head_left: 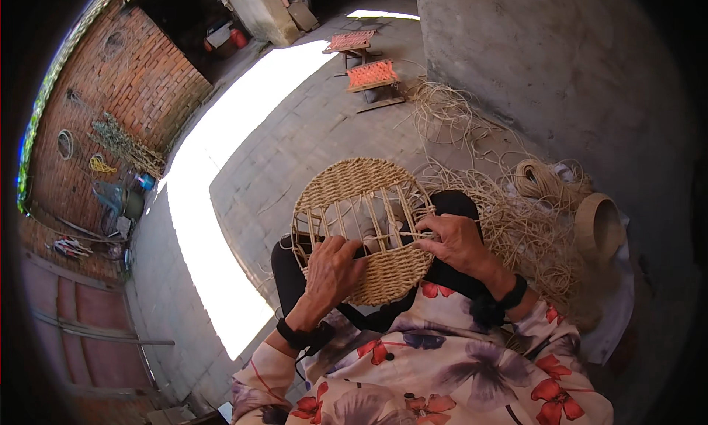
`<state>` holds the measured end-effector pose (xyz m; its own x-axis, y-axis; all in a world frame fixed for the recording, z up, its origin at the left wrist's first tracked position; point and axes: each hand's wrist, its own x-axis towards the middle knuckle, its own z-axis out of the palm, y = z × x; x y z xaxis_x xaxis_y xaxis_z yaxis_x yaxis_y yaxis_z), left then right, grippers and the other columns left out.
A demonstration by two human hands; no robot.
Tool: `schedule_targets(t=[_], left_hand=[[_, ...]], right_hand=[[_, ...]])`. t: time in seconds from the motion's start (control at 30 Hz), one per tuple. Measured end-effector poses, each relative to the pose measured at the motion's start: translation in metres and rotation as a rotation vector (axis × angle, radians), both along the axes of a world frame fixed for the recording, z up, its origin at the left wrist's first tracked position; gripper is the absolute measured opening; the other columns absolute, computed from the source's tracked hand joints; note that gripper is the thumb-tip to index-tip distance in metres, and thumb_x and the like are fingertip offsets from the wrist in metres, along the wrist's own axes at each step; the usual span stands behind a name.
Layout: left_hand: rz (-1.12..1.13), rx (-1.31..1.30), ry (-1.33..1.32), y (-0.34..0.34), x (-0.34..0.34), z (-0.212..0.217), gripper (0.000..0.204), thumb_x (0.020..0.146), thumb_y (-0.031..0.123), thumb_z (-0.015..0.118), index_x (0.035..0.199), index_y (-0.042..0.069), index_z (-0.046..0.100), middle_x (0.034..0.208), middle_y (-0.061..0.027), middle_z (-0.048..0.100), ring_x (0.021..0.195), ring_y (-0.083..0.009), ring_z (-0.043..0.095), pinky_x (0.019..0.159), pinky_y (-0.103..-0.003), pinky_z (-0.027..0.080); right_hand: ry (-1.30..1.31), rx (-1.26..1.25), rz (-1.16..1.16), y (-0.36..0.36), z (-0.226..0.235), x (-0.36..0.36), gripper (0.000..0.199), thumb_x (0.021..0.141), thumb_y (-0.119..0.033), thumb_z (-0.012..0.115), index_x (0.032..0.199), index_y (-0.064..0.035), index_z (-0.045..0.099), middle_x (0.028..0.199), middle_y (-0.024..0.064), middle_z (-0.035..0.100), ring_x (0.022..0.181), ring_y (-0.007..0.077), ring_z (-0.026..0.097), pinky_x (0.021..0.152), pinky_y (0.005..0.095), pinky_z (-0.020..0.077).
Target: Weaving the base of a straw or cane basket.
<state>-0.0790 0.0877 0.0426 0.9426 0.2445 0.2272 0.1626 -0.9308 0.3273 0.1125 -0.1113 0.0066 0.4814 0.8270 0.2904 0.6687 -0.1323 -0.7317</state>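
A round, straw-coloured woven piece (361, 175) rests on my lap. Its far and near parts are closely woven, while spaced strands cross the open middle. My left hand (332, 271) is closed over its near left part, fingers curled at the border of the near weave. At the right side of the open middle, my right hand (459, 242) pinches a strand of straw cord (402, 235) between thumb and forefinger. That strand runs leftward across the spaced strands, just above the near weave. The left fingertips are partly hidden.
Loose straw cord (509, 218) lies tangled on the floor at my right, beside a coil of cord (549, 181) and a round tan container (599, 226). Two low stools with orange woven seats (372, 74) stand ahead. A grey wall (560, 63) rises at the right.
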Motion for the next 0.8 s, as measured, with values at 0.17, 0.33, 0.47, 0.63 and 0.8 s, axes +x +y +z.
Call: schedule_targets(t=[0.17,0.33,0.47,0.63,0.8], left_hand=[[0.071,-0.017,-0.019,-0.001,-0.001,-0.001,0.026,0.080,0.019,0.073,0.102,0.005,0.070,0.086,-0.0105,0.057,0.083,-0.0292,0.058,0.075,-0.041,0.045],[-0.068,0.003,-0.015,0.000,-0.001,0.003,0.014,0.077,0.018,0.073,0.085,0.006,0.071,0.085,-0.0106,0.058,0.083,-0.0293,0.059,0.074,-0.041,0.046],[-0.187,0.014,0.041,0.001,0.006,0.008,0.014,0.078,0.020,0.072,0.081,0.006,0.070,0.083,-0.0097,0.057,0.083,-0.0286,0.058,0.074,-0.041,0.046],[-0.084,0.036,-0.127,-0.012,0.027,-0.001,0.017,0.078,0.023,0.070,0.075,0.006,0.065,0.077,-0.0107,0.055,0.079,-0.0289,0.056,0.072,-0.041,0.045],[-0.240,0.011,0.014,-0.019,0.043,-0.009,0.015,0.079,0.021,0.069,0.080,0.006,0.067,0.079,-0.0123,0.055,0.079,-0.0311,0.059,0.070,-0.044,0.046]], right_hand=[[0.219,-0.047,-0.006,-0.011,-0.010,0.015,0.011,0.082,-0.015,0.074,0.086,-0.0065,0.069,0.080,0.0119,0.063,0.070,0.0253,0.065,0.062,0.0361,0.0471],[0.217,0.059,-0.109,-0.023,-0.010,0.027,0.011,0.084,-0.011,0.071,0.087,-0.0022,0.065,0.084,0.0111,0.055,0.075,0.0277,0.057,0.066,0.0355,0.0455],[-0.180,0.092,-0.121,-0.017,-0.007,0.016,0.012,0.083,-0.009,0.071,0.095,-0.0077,0.067,0.084,0.0062,0.057,0.081,0.0265,0.055,0.072,0.0368,0.0416],[-0.387,0.114,-0.070,-0.015,-0.001,0.009,0.016,0.076,-0.011,0.077,0.091,-0.0122,0.070,0.082,0.0022,0.055,0.083,0.0223,0.054,0.076,0.0372,0.0382],[-0.273,0.135,-0.066,-0.019,-0.004,0.003,0.014,0.075,-0.010,0.077,0.084,-0.0109,0.068,0.082,0.0025,0.055,0.082,0.0223,0.053,0.076,0.0373,0.0379]])
